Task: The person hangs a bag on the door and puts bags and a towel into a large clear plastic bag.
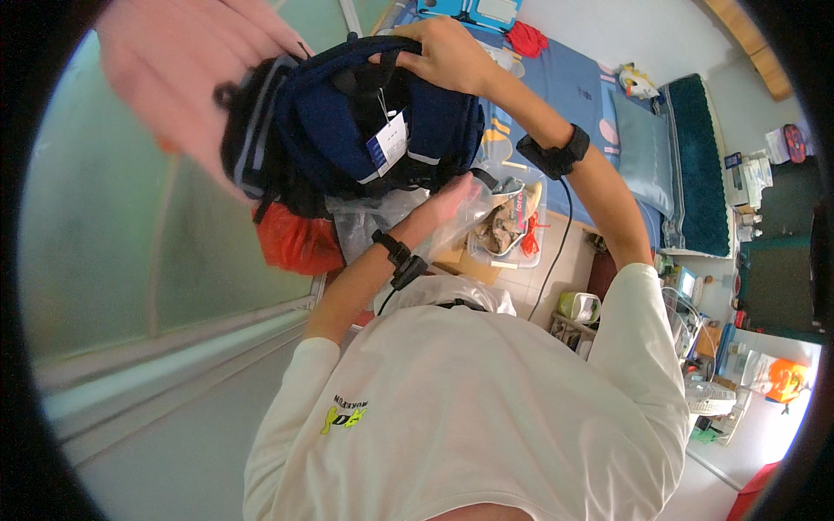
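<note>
A dark navy and black backpack (323, 130) hangs tilted in front of me, with a white paper tag (387, 143) dangling from its front. My right hand (447, 56) is closed on the top of the backpack, fingers curled over its edge near a black strap. Beneath the backpack's lower side is my left hand (447, 198), against its underside. Clear plastic bag film (471, 213) lies about that hand, and its fingers are mostly hidden. More crumpled film (365, 217) shows below the backpack.
A pink cloth (182, 78) hangs by the frosted glass panel (95, 217) at left. Below the backpack is a red bag (295, 243). A clear bin (512, 230) of mixed items stands near the bed (556, 95). A green-and-white basket (579, 306) sits farther right.
</note>
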Demonstrator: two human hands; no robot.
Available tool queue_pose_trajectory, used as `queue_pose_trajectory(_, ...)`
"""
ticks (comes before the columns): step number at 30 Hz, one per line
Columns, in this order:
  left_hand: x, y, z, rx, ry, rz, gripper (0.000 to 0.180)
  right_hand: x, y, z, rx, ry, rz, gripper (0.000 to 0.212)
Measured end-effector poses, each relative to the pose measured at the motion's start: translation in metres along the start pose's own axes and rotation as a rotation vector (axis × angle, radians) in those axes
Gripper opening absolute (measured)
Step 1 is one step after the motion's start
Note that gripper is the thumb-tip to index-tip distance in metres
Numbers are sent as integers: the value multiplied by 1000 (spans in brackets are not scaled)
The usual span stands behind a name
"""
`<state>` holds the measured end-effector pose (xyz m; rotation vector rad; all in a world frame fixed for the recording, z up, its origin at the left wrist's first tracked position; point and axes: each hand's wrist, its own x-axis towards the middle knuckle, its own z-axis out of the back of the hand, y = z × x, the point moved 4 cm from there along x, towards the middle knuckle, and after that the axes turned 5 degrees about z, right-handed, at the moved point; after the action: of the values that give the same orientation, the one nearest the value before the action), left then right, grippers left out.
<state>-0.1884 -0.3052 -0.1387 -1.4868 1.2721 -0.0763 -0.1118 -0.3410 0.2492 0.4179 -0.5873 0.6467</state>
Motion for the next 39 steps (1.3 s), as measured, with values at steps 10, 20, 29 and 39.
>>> queue_pose_trajectory(10,-74,-46,-67,1606,-503,-663,12,1,-2,-7,-29,-9,-70,27)
queue_pose_trajectory(20,-65,-38,-37,1139,-477,-764,20,-5,1,-4,-11,-70,-37,28)
queue_pose_trajectory(29,44,19,35,72,-49,-338,30,0,16,6,50,-20,-125,25)
queue_pose_trajectory(39,-55,-62,-63,1490,-662,-752,13,-8,17,5,-17,-22,-123,28)
